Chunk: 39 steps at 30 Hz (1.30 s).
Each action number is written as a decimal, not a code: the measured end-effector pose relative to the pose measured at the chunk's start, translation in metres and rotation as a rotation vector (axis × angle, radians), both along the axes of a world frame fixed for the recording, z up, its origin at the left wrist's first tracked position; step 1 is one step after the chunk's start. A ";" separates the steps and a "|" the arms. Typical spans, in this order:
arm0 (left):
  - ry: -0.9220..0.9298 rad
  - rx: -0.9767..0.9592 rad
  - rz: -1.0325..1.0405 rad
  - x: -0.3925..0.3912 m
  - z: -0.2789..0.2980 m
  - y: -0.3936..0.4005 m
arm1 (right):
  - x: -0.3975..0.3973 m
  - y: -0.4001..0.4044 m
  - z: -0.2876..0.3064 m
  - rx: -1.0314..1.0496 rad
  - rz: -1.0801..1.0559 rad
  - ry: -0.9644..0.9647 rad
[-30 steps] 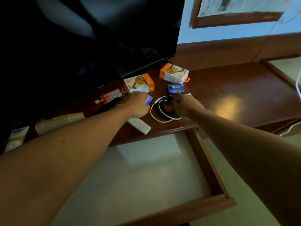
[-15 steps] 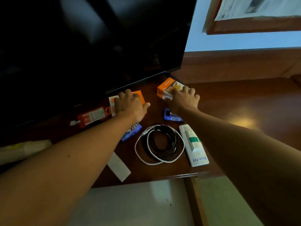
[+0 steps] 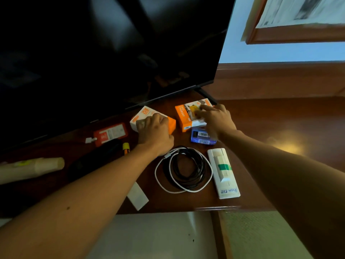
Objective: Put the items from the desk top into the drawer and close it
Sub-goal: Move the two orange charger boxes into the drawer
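Observation:
My left hand (image 3: 155, 131) grips the left orange-and-white charger box (image 3: 172, 124) from above, fingers curled over its top. My right hand (image 3: 216, 120) lies over the right end of the second orange box (image 3: 182, 116), marked FAST CHARGER; its fingers reach across the top and the thumb is hidden. Both boxes stand on the dark wooden desk (image 3: 280, 128) just below the TV. A small blue box (image 3: 199, 137) lies under my right wrist. The open drawer (image 3: 149, 236) shows its pale bottom below the desk edge.
A coil of black and white cables (image 3: 183, 169) and a white remote-like unit (image 3: 223, 172) lie near the desk's front edge. A white flat piece (image 3: 138, 198), a red card pack (image 3: 110, 134), an orange marker (image 3: 126, 147) and a cream roll (image 3: 31, 168) lie left. A big black TV (image 3: 112, 53) looms behind.
Both hands left the cable coil and reached back to the two orange boxes. The left hand's fingers have curled over its box, and the right box now shows its orange side.

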<state>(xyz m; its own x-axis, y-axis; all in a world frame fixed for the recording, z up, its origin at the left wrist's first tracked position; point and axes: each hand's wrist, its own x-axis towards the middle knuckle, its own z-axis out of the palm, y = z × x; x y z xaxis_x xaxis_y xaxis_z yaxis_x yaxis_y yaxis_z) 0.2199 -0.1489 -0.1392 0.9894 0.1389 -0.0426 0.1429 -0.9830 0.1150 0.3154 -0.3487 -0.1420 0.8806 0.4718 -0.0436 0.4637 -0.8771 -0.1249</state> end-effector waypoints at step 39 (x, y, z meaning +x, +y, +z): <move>-0.139 -0.384 0.504 0.008 0.021 0.024 | 0.004 0.112 0.022 0.458 -0.449 0.129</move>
